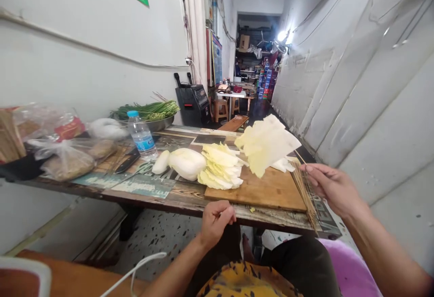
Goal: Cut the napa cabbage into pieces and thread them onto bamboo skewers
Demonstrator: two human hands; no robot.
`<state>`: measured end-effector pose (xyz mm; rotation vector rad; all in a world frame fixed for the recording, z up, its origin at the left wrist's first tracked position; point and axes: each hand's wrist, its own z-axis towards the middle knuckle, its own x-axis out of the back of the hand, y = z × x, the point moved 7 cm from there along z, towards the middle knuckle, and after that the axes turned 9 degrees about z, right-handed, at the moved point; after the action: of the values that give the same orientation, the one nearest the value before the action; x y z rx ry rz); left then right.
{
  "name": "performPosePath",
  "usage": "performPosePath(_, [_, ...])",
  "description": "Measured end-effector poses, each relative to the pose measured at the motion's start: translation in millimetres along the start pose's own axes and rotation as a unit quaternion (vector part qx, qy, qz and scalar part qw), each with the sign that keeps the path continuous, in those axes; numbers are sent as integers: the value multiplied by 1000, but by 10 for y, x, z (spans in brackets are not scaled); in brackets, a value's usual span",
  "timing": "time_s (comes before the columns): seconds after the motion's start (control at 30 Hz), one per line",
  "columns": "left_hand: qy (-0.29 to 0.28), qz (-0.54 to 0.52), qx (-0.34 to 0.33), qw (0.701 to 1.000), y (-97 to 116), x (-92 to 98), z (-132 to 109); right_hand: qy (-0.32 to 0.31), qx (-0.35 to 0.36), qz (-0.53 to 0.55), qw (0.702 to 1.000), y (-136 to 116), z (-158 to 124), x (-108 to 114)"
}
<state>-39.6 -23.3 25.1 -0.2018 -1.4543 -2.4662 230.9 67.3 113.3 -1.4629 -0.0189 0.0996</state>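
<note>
Leaf: pale cabbage leaf [267, 145], one, broad and floppy, raised over the cutting board [267, 193], its right side at the skewer [299, 156]; could split if the skewer is twisted, or sag off it if the hold in the flesh is shallow
Right hand: [332, 188] fingers pinching the near end of the skewer, beyond the worktop's right part; a slip of so narrow a grip could drop leaf and skewer together
Left hand: [217, 219] curled, thumb laid against the fingers, nothing visible in them, at the worktop's near edge; lends the leaf no support, so its weight could swing
Skewer bundle: [306, 193] thin sticks, loose, along the board's right end, tips past the near edge; a brush of the right wrist could roll some to the floor
Leaf stack: [220, 168] yellow-edged, heaped on the board's left end, against the whole cabbage [187, 163]; a nudge from the cabbage could slide the upper leaves
Worktop: [188, 191] patterned wood, bottle [142, 138] upright on the left, well apart from both hands; low risk of a knock
</note>
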Motion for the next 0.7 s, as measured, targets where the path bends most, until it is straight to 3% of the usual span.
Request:
performPosePath(0.1, [41, 166, -71, 983, -189, 86, 27, -21, 2, 3, 1000, -38, 538, -338])
performPosePath(0.23, [54, 229, -120, 965, -327, 89, 24, -27, 4, -61, 998, 65, 1263, -907])
performPosePath(0.3, [39, 217, -122, 968, -345, 75, 26, -23, 16, -102, 994, 148, 1599, -1214])
performPosePath(0.4, [-28, 176, -94, 980, -389, 20, 46, -23, 47, -182, 982, 249, 2074, -1706])
performPosePath(0.53, [-99, 102, -43, 989, -558, -47, 35, -31, 112, -297, 948, 294, 2631, -2432])
performPosePath(0.7, [-142, -48, -29, 988, -883, -158, -35, -112, 208, -411, 881, 507, 2909, -3372])
